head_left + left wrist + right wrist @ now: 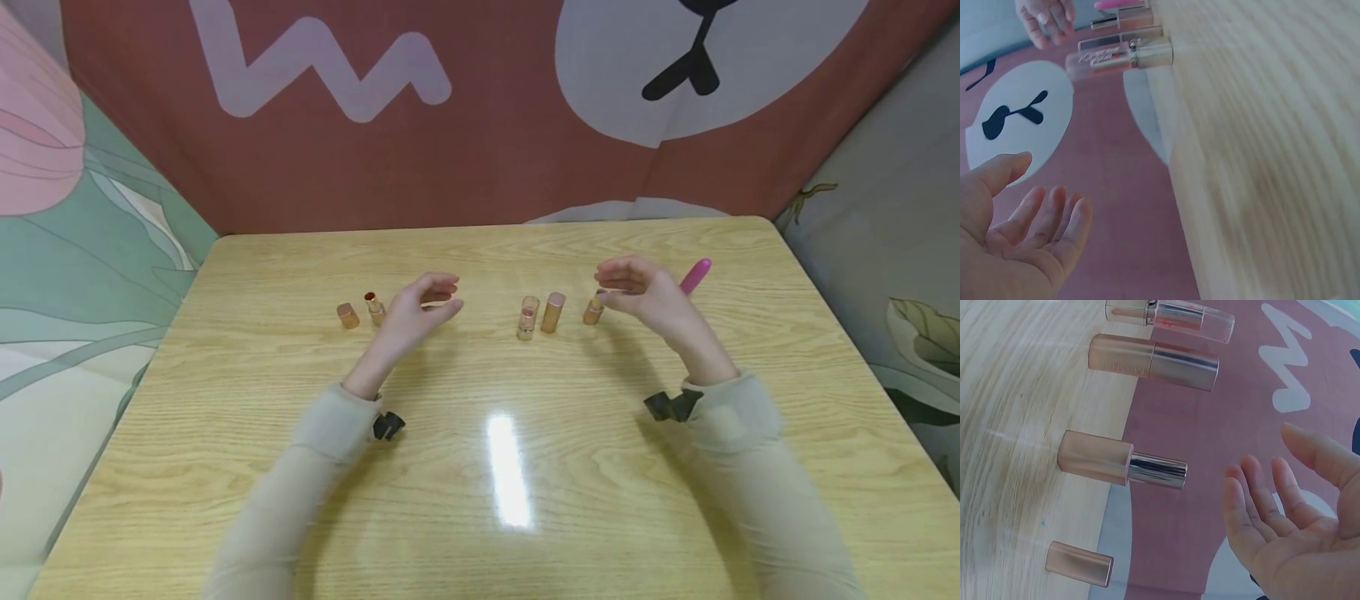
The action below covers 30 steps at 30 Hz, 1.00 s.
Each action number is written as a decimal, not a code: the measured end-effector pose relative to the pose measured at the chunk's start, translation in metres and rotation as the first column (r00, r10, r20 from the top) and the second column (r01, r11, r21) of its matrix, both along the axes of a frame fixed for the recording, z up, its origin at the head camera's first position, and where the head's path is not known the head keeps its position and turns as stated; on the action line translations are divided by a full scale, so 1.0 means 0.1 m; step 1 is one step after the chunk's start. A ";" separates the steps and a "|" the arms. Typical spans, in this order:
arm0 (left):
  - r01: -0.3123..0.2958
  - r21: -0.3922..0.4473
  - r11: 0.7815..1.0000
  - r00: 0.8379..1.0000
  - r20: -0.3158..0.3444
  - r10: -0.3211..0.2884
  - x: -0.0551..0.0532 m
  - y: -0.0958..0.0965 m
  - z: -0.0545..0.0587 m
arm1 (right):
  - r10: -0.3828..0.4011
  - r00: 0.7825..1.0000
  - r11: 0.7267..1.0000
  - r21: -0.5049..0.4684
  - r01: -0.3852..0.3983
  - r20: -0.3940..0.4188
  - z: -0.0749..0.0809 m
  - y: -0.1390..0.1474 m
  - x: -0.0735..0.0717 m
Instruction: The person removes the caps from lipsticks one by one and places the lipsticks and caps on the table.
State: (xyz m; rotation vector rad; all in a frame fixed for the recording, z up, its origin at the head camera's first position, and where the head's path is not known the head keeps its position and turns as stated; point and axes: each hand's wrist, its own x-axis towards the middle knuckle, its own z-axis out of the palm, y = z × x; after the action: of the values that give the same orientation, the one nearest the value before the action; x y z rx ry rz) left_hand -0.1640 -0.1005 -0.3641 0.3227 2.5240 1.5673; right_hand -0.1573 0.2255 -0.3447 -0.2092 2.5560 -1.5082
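My left hand (pixel 418 310) hovers above the table with fingers loosely bent, holding nothing. Close by on its left stand an uncapped gold lipstick (pixel 375 309) and a small rose-gold cap (pixel 348 316). Over on the right, my right hand (pixel 654 298) is also raised, its fingers and thumb apart with nothing between them. Nearest to it is an uncapped lipstick with a shiny metal neck (pixel 1125 464). Another short rose-gold cap (pixel 1079 564) shows in the right wrist view; the right hand hides it in the head view.
Between the hands stand a clear lipstick tube (pixel 528 318) and a closed rose-gold lipstick (pixel 552 313). A bright pink, rounded stick-like object (pixel 696 276) is partly behind the right hand. The wooden table (pixel 480 383) ends at a patterned red backdrop (pixel 480 167).
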 end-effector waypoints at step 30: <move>0.170 -0.099 0.980 0.982 0.101 -0.160 -0.11 0.63 -0.27 | 0.078 0.996 0.996 0.028 -0.079 0.050 -0.16 -0.15 0.04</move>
State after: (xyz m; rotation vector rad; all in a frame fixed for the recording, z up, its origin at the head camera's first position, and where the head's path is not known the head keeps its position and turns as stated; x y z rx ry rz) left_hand -0.1754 -0.0377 -0.3914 0.4235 2.4300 1.3489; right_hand -0.1535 0.2103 -0.3603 -0.2625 2.5000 -1.4292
